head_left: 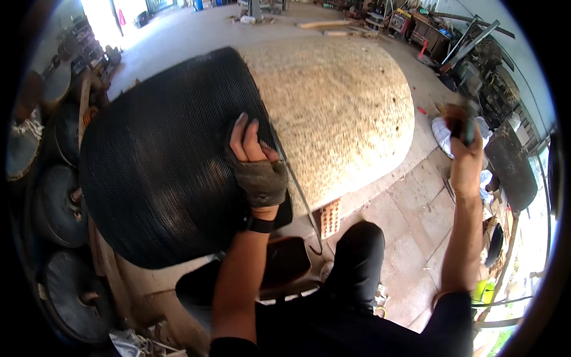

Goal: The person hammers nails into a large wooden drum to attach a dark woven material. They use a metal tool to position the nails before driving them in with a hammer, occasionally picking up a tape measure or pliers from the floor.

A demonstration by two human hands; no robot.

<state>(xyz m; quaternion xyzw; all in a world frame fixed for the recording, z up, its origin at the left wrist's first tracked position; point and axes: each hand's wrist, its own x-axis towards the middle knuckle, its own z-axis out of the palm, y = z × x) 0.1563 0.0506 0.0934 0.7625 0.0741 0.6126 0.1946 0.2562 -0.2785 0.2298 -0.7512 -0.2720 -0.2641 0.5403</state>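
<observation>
In front of me lies a large barrel-shaped drum. A black, finely ribbed covering (160, 154) wraps its left half; the right half is a bare, rough tan surface (339, 113). My left hand (256, 169), in a fingerless dark glove, rests on the covering by its edge, fingers stretched over the curve and thumb close to the seam. Along that seam runs a thin metal rod (300, 193) with a hooked lower end. Raised off to the right, my right hand (467, 157) grips a dark hand tool (465, 122) with a brownish part; motion blurs its shape.
Several round black drums (62, 205) line the left side behind wooden rails. A perforated brick (330, 218) sits under the drum's near edge. White cloth (442, 135) and a dark curved piece (513, 166) lie at right. Timber and workshop clutter stand farther back.
</observation>
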